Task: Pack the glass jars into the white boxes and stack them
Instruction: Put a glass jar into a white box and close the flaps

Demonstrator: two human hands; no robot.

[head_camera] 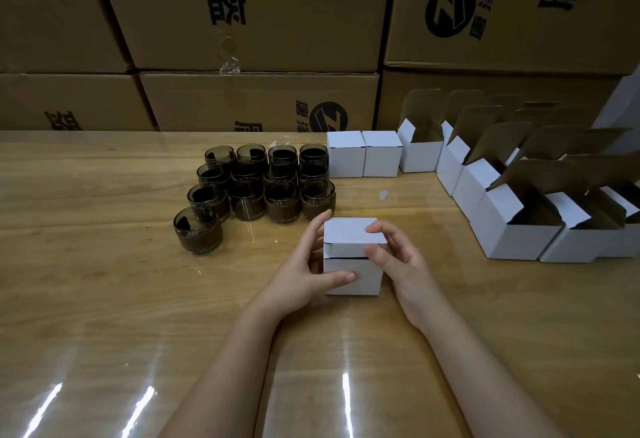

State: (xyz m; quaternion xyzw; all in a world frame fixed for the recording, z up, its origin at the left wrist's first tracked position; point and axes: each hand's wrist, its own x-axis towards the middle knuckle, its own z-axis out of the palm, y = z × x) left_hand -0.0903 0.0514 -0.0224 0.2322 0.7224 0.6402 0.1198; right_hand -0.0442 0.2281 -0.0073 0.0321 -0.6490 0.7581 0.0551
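Note:
A small white box [349, 240] stands on the wooden table [104, 281] in front of me, its lid flap folded down but not fully tucked. My left hand [306, 264] grips its left side, thumb across the front face. My right hand [391, 257] holds the lid's right edge, with fingers on top and the thumb at the flap. Several dark smoked-glass jars [263, 188] stand in rows behind and to the left. Two closed white boxes [363, 153] sit side by side at the back. What is inside the held box is hidden.
Several open white boxes [512, 216] with raised flaps line the right side of the table. Large brown cartons [256, 22] are stacked like a wall along the far edge. The near tabletop is glossy with light reflections.

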